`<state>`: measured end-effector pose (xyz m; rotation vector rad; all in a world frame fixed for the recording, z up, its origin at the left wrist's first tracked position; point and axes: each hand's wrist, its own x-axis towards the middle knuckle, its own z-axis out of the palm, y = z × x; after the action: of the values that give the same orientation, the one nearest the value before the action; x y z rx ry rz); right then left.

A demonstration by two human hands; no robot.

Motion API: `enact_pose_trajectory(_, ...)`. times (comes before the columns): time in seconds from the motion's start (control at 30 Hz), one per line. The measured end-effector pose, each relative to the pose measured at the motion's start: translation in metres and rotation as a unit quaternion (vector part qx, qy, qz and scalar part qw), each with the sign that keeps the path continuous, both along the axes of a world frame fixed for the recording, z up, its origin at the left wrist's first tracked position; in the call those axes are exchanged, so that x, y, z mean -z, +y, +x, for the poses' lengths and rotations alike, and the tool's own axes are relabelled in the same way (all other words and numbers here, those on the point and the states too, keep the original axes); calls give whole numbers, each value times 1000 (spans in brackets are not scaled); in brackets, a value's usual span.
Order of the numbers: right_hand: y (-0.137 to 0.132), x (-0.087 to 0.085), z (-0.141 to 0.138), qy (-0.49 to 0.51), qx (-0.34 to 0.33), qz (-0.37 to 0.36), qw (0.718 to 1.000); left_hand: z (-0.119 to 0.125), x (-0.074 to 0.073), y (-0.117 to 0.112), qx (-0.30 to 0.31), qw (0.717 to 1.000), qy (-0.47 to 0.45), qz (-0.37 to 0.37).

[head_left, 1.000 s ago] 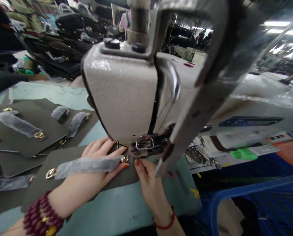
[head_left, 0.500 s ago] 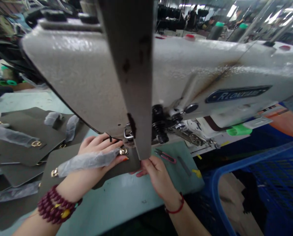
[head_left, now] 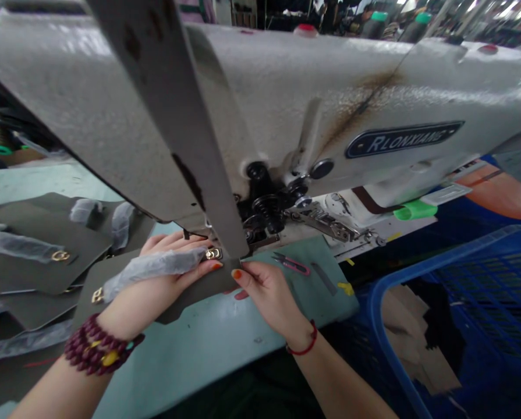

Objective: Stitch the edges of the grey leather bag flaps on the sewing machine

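Observation:
A dark grey bag panel (head_left: pixel 194 299) lies on the pale green work surface (head_left: pixel 190 355), its far edge under the head of the sewing machine (head_left: pixel 112 122). A carry handle (head_left: pixel 151 270) in clear plastic wrap, with gold-coloured fittings at both ends, arches over my left hand (head_left: pixel 153 302). That hand rests flat on the panel with its fingers stretched towards the needle area. At the panel's right end, my right hand (head_left: pixel 271 294) pinches the edge between thumb and fingers. The needle is hidden behind a slanting metal bar (head_left: pixel 185 128).
Several similar panels (head_left: pixel 85 230) with wrapped handles are piled at left. Thread snips (head_left: pixel 293 265) and a grey blade-like strip (head_left: pixel 324 279) lie right of my right hand. A blue plastic basket (head_left: pixel 376 302) holding cut pieces (head_left: pixel 413 340) stands at lower right.
The camera view has shifted, so the machine appears further left and higher. My right thumb now shows on top of the panel's edge. The left hand stays flat under the handle.

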<state>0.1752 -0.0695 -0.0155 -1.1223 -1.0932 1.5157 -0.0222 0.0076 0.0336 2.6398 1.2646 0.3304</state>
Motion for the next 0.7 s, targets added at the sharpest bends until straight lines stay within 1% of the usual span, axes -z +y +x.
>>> enact_pose_trajectory(0.13, 2, 3, -3, 21, 6, -14, 1000, 2, -5, 0, 0, 1000, -13, -11)
enact_pose_trajectory(0.27, 1, 6, -6, 29, 24, -20, 999, -2, -1, 2, 6, 999, -28, -19)
enact_pose_trajectory(0.37, 0, 8, -8, 27, 40, -11, 999, -5, 1, 1, 5, 1000, -24, -15)
enact_pose_trajectory(0.47, -1, 13, -11, 24, 49, 2, 999, -3, 1, 1, 1, 1000, 9, -1)
enact_pose_trajectory(0.6, -2, 24, -13, 22, 60, 7, 998, 4, 1, 1, 8, 998, 57, 11)
enact_pose_trajectory(0.7, -2, 31, -11, 4, 60, 12, 998, 9, 3, 1, -4, 997, 76, 30)
